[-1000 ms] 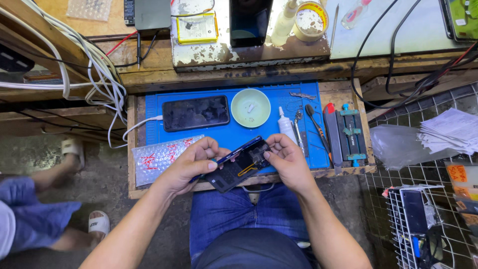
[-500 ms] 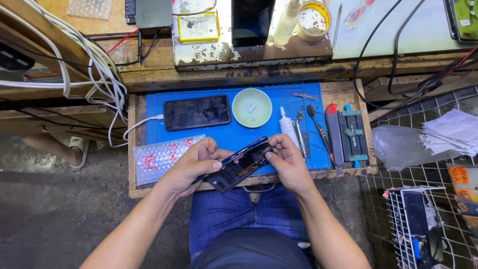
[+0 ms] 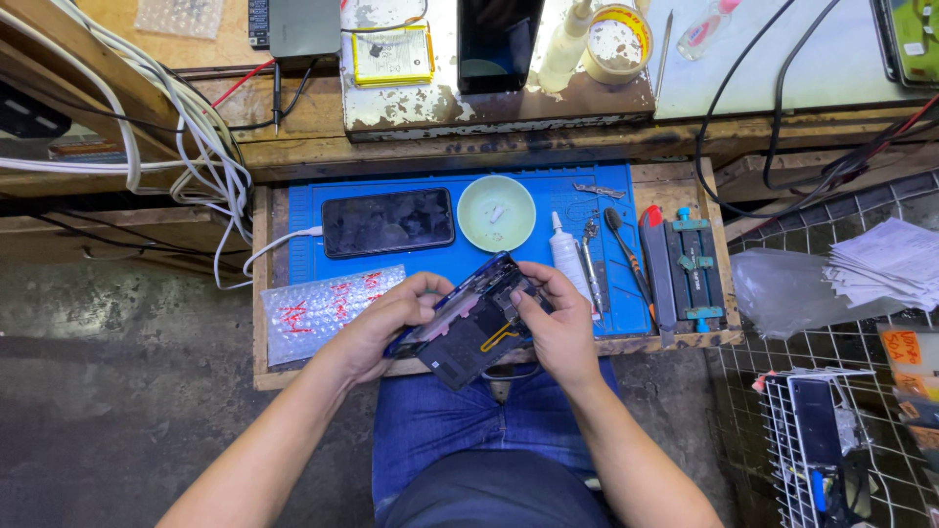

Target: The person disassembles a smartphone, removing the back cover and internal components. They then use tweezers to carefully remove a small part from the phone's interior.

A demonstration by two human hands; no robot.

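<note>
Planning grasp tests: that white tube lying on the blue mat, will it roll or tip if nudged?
The white tube lies flat on the blue mat, so tipping seems unlikely. Its round body would probably roll sideways toward the tweezers beside it. It looks small, plastic and likely light, perhaps squeezable.

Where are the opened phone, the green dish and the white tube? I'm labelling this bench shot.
opened phone (image 3: 476,332), head view, on its exposed inner board between the hands.
green dish (image 3: 496,213), head view, on its inside bottom.
white tube (image 3: 566,259), head view, on the middle of its body.
</note>
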